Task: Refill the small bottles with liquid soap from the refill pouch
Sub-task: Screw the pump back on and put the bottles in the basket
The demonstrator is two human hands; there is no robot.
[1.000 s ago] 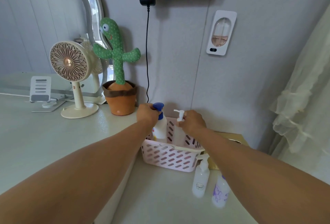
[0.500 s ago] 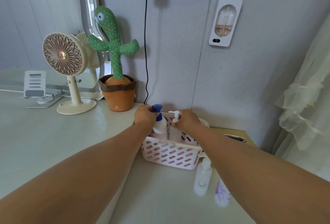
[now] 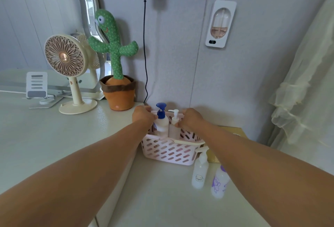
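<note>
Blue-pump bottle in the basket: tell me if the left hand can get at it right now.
Probably yes. The left hand is right beside the blue-pump bottle, its fingers at the pump collar, and nothing stands between them.

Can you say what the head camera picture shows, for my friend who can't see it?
A left hand and a right hand reach into a pink basket holding two pump bottles. Two small bottles stand on the table in front of it; a cactus toy and a fan stand to the left.
</note>
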